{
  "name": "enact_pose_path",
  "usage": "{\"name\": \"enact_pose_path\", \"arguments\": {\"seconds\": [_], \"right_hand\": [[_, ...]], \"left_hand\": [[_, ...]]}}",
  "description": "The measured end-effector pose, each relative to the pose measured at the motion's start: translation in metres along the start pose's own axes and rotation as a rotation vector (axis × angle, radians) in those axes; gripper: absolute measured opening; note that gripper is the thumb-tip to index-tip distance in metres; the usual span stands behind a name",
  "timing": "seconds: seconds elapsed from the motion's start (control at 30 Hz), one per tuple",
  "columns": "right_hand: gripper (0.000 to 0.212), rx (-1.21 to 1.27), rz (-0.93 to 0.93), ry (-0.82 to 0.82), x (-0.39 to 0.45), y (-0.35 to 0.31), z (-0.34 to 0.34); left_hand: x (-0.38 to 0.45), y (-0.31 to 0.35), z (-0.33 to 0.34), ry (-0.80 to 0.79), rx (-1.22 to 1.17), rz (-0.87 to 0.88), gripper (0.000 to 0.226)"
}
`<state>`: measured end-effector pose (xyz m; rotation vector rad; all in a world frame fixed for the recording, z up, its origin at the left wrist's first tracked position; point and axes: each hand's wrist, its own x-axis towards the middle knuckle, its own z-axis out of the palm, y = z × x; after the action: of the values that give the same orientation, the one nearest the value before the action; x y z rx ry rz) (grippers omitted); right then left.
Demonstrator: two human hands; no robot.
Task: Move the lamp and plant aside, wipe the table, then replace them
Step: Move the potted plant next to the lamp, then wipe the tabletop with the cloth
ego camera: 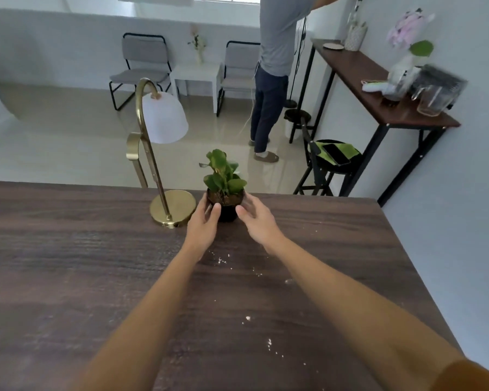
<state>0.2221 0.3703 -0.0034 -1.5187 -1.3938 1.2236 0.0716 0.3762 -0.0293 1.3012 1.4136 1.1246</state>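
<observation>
Head view: plant point(224, 176) upright in its black pot point(226, 205) at the far edge of the counter point(68, 249), flanked by left hand point(204, 221) and right hand point(256, 217), both equally near, fingers point(215, 210) loosely curved at the pot's sides (true grip or mere touch: cannot tell). Just left, almost touching the left hand, lamp point(156, 131) on its brass base. White crumbs point(222, 260) scattered nearer, unwiped; probably lifting the pot straight up first.
</observation>
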Motion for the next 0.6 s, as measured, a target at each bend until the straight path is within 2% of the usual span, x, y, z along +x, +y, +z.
{"name": "enact_pose_path", "arguments": {"seconds": [0.07,0.17,0.27,0.4,0.43,0.5,0.6], "right_hand": [[0.059,-0.064,-0.022,-0.045,-0.031,0.005,-0.025],[0.054,-0.179,-0.088,0.003,-0.104,0.026,-0.078],[0.045,-0.404,-0.096,0.16,-0.201,0.061,-0.137],[0.038,-0.584,0.032,0.403,-0.335,0.107,-0.189],[0.037,-0.635,0.061,0.41,-0.363,0.12,-0.195],[0.048,-0.77,0.131,0.304,-0.408,0.151,-0.195],[0.071,-1.091,0.207,0.179,-0.444,0.189,-0.176]], "left_hand": [[-0.021,0.004,-0.004,0.016,0.055,-0.019,0.06],[-0.078,-0.001,-0.022,0.031,0.197,-0.018,0.058],[-0.149,-0.021,-0.047,0.015,0.39,-0.013,0.058],[-0.249,-0.059,-0.077,-0.019,0.757,-0.012,0.06],[-0.271,-0.066,-0.08,-0.033,0.878,-0.018,0.065],[-0.303,-0.073,-0.078,-0.055,1.073,-0.031,0.071],[-0.313,-0.071,-0.07,-0.045,1.166,-0.074,0.073]]}}
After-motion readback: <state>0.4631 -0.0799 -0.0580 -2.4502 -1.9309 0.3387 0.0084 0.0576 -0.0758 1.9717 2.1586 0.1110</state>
